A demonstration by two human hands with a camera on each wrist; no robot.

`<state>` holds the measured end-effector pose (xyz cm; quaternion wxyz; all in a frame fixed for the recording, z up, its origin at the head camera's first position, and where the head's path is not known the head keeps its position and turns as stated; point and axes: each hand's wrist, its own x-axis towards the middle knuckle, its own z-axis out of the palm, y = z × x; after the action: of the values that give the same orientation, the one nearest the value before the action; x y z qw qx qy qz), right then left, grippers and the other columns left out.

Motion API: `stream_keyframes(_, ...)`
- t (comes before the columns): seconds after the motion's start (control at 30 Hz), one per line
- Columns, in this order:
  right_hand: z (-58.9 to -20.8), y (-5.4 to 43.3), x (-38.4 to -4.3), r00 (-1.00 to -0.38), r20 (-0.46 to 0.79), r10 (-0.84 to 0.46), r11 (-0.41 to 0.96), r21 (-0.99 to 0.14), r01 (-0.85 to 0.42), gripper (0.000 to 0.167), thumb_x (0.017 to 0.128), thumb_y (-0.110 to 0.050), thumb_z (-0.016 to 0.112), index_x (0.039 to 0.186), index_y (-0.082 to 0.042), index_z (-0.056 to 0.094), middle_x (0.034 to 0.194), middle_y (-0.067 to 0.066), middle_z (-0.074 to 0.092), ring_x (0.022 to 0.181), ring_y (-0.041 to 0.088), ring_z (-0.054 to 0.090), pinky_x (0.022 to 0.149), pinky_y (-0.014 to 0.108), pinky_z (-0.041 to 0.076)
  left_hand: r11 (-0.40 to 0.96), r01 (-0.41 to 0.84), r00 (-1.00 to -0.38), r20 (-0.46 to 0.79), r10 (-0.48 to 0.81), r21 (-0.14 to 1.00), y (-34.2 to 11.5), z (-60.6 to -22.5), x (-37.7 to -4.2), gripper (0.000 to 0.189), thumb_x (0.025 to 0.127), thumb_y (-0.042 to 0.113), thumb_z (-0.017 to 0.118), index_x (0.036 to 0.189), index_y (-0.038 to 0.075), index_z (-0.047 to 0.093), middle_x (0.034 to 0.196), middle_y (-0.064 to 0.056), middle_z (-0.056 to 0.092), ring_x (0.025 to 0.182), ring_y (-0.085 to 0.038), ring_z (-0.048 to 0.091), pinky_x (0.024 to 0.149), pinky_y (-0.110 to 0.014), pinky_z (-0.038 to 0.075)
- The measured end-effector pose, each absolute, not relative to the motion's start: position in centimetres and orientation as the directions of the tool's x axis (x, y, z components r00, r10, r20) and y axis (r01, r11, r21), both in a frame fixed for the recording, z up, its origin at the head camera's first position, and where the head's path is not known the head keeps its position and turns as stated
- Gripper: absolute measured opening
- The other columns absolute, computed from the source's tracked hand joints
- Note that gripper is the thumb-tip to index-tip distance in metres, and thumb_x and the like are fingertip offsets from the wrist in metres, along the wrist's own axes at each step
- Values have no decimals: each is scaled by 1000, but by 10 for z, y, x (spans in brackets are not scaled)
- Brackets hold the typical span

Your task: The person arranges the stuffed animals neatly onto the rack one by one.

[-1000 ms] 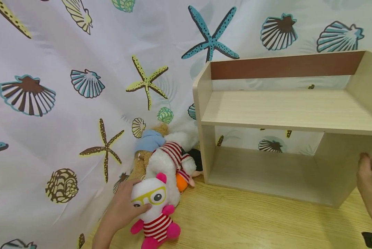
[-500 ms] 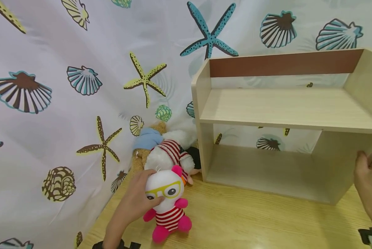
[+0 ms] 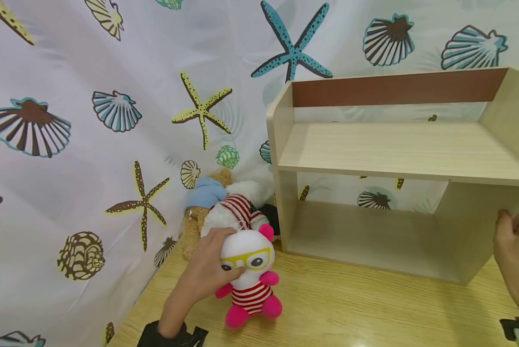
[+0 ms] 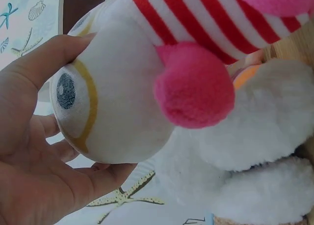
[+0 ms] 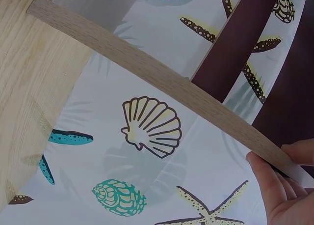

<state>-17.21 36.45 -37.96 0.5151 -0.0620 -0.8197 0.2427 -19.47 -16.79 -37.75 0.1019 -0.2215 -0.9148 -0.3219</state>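
Observation:
My left hand (image 3: 209,267) grips a plush panda (image 3: 252,296) by its white head, the thumb lying across the face by the yellow glasses. The toy has pink ears and limbs and a red-and-white striped body. In the left wrist view, the fingers wrap behind the plush panda's head (image 4: 122,87). On the right, my right hand (image 3: 517,260) holds the side panel of a pale wooden shelf (image 3: 398,149). The right wrist view shows thumb and fingers of the right hand (image 5: 289,185) pinching the panel's edge (image 5: 162,80) from both sides.
Against the wall left of the shelf lie a white plush in a striped top (image 3: 235,212) and a brown bear in blue (image 3: 205,193). A black-topped toy (image 3: 270,217) is partly hidden beside them. The wooden table (image 3: 350,303) extends in front; a seashell-print cloth (image 3: 242,48) hangs behind.
My left hand has carried the plush panda to the right and slightly up, away from the other plush toys. The right hand stays at the shelf's side; the head view has shifted slightly.

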Motion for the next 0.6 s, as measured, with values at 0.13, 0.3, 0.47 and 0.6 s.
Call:
stream_keyframes(0.13, -383, 362, -171, -500, 765, 406, 831, -537, -147, 28, 94, 1, 48, 104, 27, 49, 68, 37, 53, 55, -26, 26, 36, 5, 23, 677, 497, -867, 328, 375, 542, -160, -375, -197, 71, 73, 16, 89, 134, 9, 53, 127, -6, 51, 108, -25, 51, 82, -44, 51)
stream_keyframes(0.3, -385, 360, -170, -577, 654, 489, 749, -654, -107, 34, 96, -1, 46, 112, 30, 48, 89, 47, 56, 65, -29, 29, 43, 1, 26, 658, 521, -853, 340, 396, 544, -152, -373, -198, 73, 71, 13, 90, 133, 7, 53, 128, -8, 50, 111, -28, 49, 84, -46, 52)
stream_keyframes(0.47, -385, 360, -169, -595, 627, 503, 730, -677, -96, 36, 97, -1, 45, 114, 31, 47, 95, 50, 54, 69, -30, 29, 47, -1, 27, 650, 536, -844, 363, 394, 539, -146, -374, -201, 72, 71, 13, 91, 132, 7, 54, 128, -9, 50, 111, -30, 48, 84, -47, 52)
stream_keyframes(0.6, -385, 361, -170, -589, 634, 501, 732, -674, -102, 36, 96, 0, 45, 113, 31, 47, 94, 50, 54, 69, -30, 29, 47, -2, 27, 641, 558, -830, 380, 409, 527, -141, -377, -204, 73, 70, 13, 91, 132, 7, 53, 127, -10, 50, 110, -31, 48, 83, -47, 52)
